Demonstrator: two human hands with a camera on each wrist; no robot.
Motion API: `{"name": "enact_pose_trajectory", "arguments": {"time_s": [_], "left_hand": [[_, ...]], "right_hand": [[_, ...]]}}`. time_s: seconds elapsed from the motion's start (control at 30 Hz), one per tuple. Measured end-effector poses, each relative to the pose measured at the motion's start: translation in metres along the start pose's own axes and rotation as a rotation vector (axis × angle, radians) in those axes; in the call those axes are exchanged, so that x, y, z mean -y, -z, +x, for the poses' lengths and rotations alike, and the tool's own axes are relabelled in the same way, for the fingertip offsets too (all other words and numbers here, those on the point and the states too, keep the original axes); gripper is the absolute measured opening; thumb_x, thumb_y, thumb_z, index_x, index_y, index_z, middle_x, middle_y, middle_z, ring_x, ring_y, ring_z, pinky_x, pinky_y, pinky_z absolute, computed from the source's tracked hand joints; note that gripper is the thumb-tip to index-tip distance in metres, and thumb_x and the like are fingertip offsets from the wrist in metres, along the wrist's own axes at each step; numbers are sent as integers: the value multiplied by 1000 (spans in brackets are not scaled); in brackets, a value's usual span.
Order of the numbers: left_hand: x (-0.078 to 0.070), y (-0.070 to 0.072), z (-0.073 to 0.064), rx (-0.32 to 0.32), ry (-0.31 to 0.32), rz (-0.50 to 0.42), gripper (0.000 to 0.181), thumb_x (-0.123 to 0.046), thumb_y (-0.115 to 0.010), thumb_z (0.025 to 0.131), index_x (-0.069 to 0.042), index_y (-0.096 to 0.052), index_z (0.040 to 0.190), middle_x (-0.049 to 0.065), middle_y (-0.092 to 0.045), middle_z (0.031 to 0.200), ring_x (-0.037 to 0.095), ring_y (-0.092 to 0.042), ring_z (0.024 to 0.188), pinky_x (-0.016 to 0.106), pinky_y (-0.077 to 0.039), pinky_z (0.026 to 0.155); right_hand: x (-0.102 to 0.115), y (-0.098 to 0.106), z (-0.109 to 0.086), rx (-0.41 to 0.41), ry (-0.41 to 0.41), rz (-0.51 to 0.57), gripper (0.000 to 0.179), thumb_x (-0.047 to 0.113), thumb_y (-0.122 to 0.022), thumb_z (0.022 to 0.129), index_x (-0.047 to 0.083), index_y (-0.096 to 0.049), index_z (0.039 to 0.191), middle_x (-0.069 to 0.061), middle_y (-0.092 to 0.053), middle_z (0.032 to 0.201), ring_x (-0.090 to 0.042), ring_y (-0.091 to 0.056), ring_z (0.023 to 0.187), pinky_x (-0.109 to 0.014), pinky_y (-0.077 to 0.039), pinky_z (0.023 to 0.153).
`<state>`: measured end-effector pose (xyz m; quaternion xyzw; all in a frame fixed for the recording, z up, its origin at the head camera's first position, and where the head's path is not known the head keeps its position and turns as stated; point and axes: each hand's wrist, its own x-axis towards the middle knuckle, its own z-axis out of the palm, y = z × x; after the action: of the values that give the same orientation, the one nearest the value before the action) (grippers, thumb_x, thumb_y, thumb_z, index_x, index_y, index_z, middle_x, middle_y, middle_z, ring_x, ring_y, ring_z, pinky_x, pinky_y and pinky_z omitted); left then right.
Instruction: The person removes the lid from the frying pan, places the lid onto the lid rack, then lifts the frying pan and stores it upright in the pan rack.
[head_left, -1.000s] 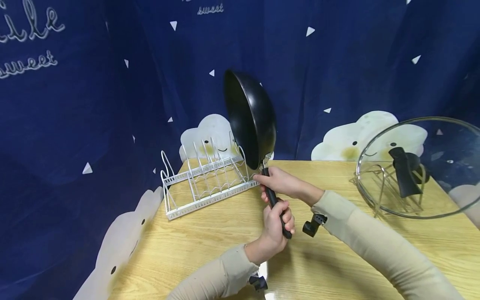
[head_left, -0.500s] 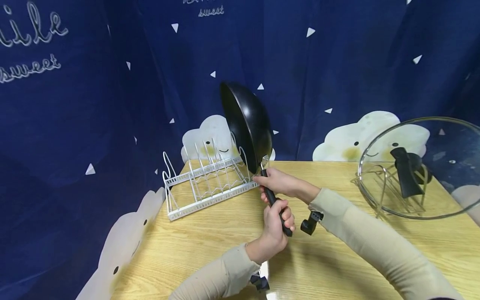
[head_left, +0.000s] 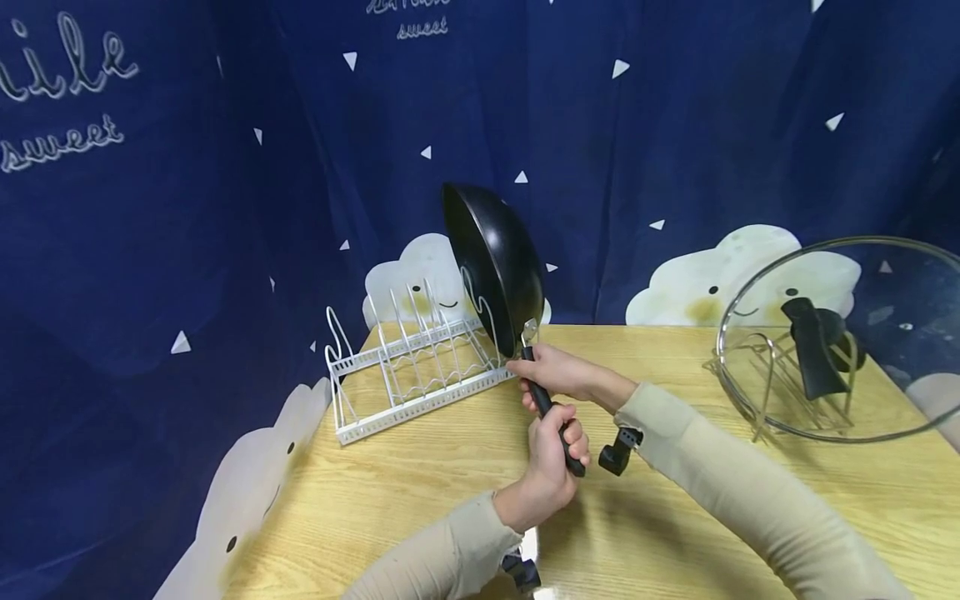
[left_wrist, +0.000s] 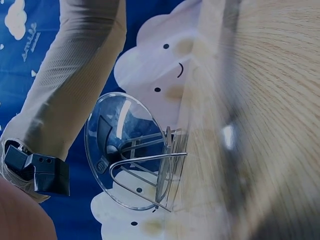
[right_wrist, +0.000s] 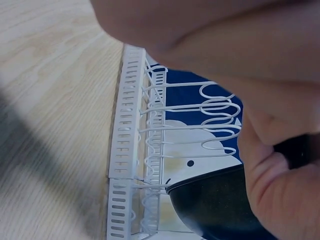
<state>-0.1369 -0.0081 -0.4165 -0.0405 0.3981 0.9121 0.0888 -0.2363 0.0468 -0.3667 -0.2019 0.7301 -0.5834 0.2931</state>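
Note:
Both hands grip the black handle of a deep black wok (head_left: 513,258), which stands on its edge with its hollow side facing left. My right hand (head_left: 553,372) holds the handle close to the pan, thumb along its left side. Lower down, near the handle's end, the fingers of my left hand (head_left: 551,454) wrap round it. The wok's lower rim overlaps the right end of a white wire dish rack (head_left: 420,407) in the head view. In the right wrist view, the wok (right_wrist: 220,205) lies beside the rack's wire dividers, partly hidden by the hand.
A large glass lid (head_left: 750,292) with a black handle stands upright in a metal wire stand (head_left: 765,367) at the right. The wooden table (head_left: 420,467) ends against a dark blue curtain (head_left: 585,125) with white clouds at the back and left.
The wok has come down and slightly left, its lower rim now among the rack's right-end wires. Both hands keep their hold on the handle; the right hand has dropped slightly.

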Motion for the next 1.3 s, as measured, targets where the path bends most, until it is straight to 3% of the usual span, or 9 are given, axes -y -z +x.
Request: {"name": "enact_pose_trajectory", "arguments": {"time_s": [0.4,0.77,1.3], "left_hand": [[1,4,2,-38,48,9,28,-14,-50,80,-17,-31,59,-9,-25,46,3,-28,37,16,-30,35],[6,8,4,-83,58,20,27,-13,-49,80,-17,-33,59,-9,-26,47,3,-28,38,16,-30,36],[16,14,10,-91,64,29,19,-12,-50,81,-15,-37,67,-8,-28,48,4,-30,38,17,-32,37]], "right_hand": [[-9,0,6,15,-11,13,28,14,-46,98,0,-45,73,-7,-51,58,-14,-53,46,-25,-49,48],[-20,-1,11,15,-34,10,29,16,-47,96,0,-46,71,-7,-51,58,-14,-54,47,-26,-50,48],[-27,1,13,18,-33,-17,27,13,-45,97,-5,-46,77,-9,-50,62,-14,-58,48,-28,-52,49]]}}
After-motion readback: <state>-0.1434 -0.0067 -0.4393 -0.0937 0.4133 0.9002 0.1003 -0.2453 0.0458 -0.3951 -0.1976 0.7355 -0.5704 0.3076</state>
